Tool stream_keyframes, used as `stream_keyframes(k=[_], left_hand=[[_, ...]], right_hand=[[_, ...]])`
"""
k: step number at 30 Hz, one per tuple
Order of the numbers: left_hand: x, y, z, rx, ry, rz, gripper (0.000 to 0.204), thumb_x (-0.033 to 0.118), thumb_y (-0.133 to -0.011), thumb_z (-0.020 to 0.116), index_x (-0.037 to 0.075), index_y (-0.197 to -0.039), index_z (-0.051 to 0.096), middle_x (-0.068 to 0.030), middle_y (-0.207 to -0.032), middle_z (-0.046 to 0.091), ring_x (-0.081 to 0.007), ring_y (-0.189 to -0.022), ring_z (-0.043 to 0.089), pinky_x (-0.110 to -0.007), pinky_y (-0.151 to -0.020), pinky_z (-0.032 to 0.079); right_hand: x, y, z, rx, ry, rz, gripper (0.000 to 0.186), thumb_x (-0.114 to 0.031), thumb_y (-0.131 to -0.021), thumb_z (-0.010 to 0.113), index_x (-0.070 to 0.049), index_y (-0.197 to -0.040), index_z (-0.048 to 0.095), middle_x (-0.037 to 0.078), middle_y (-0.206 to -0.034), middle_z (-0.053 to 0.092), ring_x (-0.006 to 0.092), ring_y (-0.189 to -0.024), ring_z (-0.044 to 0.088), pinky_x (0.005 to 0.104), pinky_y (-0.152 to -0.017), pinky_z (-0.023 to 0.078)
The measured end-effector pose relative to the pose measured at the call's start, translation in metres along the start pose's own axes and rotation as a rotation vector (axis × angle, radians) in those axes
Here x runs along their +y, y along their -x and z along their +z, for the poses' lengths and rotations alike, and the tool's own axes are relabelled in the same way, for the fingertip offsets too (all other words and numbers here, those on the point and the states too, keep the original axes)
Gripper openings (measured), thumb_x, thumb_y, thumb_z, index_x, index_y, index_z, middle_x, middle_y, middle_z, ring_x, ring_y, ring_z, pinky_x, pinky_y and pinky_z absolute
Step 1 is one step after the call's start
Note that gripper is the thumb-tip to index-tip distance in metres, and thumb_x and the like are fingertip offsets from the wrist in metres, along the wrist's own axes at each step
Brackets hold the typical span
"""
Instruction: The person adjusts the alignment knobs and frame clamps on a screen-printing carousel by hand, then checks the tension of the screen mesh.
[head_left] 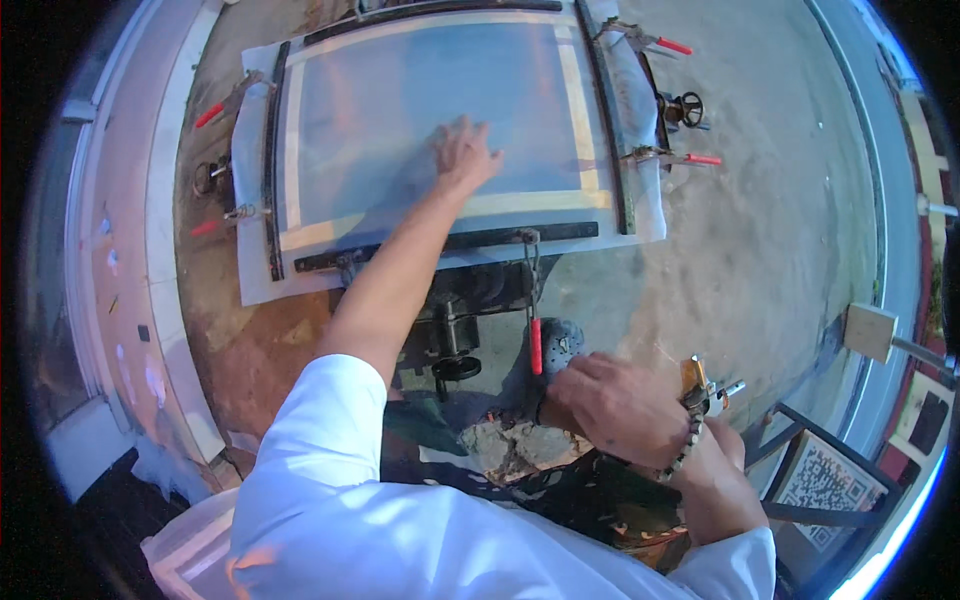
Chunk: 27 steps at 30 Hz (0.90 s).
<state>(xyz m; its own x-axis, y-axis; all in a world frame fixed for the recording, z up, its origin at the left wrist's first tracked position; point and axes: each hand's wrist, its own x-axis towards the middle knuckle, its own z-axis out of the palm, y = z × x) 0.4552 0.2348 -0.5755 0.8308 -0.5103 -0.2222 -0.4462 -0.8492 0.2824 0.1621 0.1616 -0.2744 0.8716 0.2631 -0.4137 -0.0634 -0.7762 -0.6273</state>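
My left hand (463,157), fingers spread, reaches onto a pale blue translucent sheet (400,90), apparently stretched mesh, edged with cream tape (585,120). Black bars (450,243) and red-handled clamps (536,345) grip its margins over a white underlayer (645,215). Below the near clamp, my right hand (615,405) is curled, a beaded bracelet on its wrist; what its fingertips hold, if anything, is hidden. Just right of it is a gold-and-metal object (698,380), too unclear to name.
Handwheels (455,368) sit on the stand's sides. A dark perforated shoe (562,337) shows below it on concrete ground (760,250). A black-framed board with a printed pattern (820,490) is at lower right, a pale block on a pole (868,330) above it, a white wall edge (165,250) left.
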Motion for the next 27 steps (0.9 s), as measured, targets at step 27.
stream_keyframes(k=[27], left_hand=[[-0.086, -0.041, -0.057, -0.226, -0.101, -0.103, 0.067, 0.056, -0.087, 0.05, 0.021, -0.143, 0.036, -0.0119, -0.148, 0.032, -0.0367, -0.134, 0.031, -0.05, -0.108, 0.031]], right_hand=[[0.022, -0.043, -0.031, -0.046, -0.337, -0.093, 0.015, -0.012, -0.083, 0.056, -0.009, -0.097, 0.059, 0.015, -0.081, 0.063, 0.0336, -0.077, 0.063, 0.0421, -0.065, 0.049]])
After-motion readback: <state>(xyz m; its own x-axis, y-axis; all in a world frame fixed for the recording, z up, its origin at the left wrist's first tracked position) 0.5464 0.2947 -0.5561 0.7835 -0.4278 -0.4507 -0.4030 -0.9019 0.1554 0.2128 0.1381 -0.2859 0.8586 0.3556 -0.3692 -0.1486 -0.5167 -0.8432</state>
